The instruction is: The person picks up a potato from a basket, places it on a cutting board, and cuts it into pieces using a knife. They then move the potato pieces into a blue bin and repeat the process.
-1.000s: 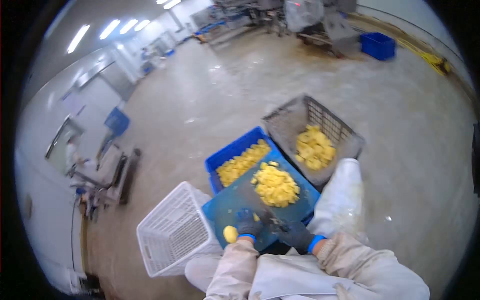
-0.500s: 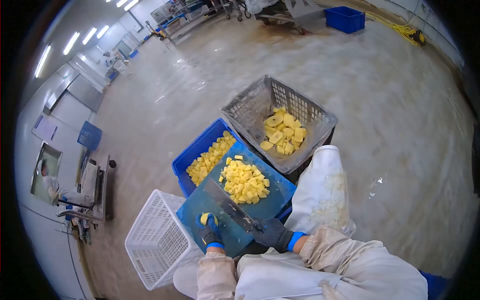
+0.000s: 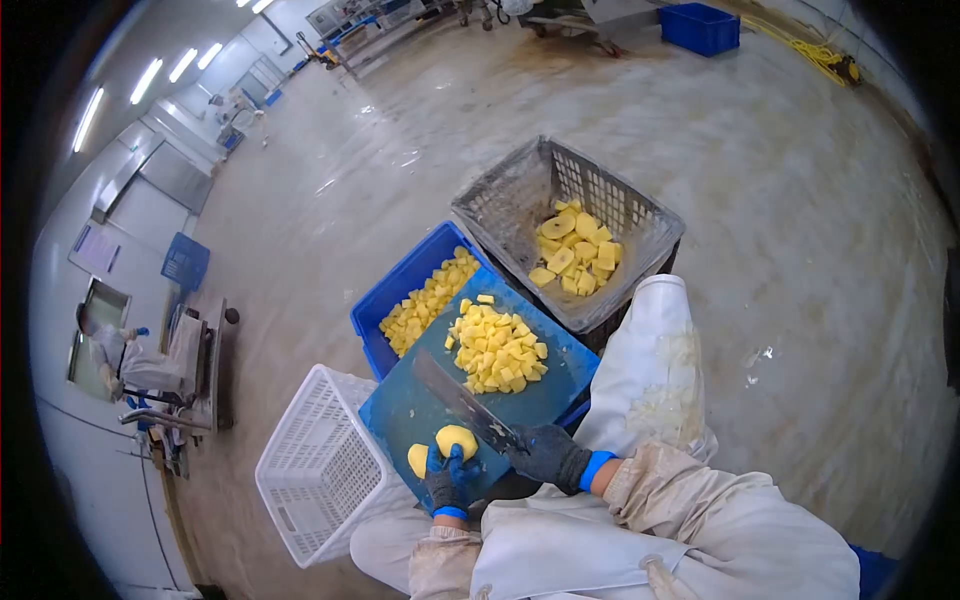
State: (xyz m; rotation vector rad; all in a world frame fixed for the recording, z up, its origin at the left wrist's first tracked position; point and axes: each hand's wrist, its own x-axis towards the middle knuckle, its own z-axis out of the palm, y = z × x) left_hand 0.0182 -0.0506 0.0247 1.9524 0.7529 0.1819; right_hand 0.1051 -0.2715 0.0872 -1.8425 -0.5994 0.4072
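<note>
My left hand, in a dark glove with blue fingertips, has its fingers closed on a peeled potato piece at the near side of the blue-green cutting board. A second potato piece lies against its left fingers. My right hand, gloved too, grips the handle of a wide-bladed knife. That blade slants across the board, between the potato pieces and a heap of yellow potato chunks.
A blue crate of cut potato sits under the board's far left side. Beyond is a grey crate with larger pieces; a white basket stands left. Farther left, a person is near a cart. The floor looks wet.
My left hand has moved slightly right and away from me; two potato pieces now show at its fingers where one showed before. The knife remains over the board. The view has shifted slightly.
</note>
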